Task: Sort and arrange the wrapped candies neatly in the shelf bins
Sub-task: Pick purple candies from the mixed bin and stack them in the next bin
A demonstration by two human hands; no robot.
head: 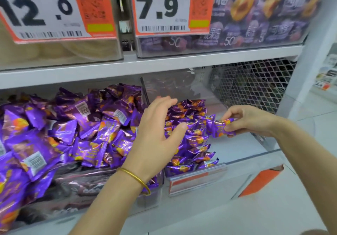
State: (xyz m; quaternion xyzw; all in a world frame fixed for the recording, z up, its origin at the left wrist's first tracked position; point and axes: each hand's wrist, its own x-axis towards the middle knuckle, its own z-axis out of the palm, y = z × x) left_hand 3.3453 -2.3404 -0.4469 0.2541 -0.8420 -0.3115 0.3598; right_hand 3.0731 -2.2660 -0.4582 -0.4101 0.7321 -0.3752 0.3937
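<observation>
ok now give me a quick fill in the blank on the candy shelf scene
1. The right hand pinches one ____ wrapped candy.
2. The gold bangle sits on the ____ wrist.
3. The price tag above the neat row of candies reads ____.
Missing words: purple; left; 7.9
</observation>
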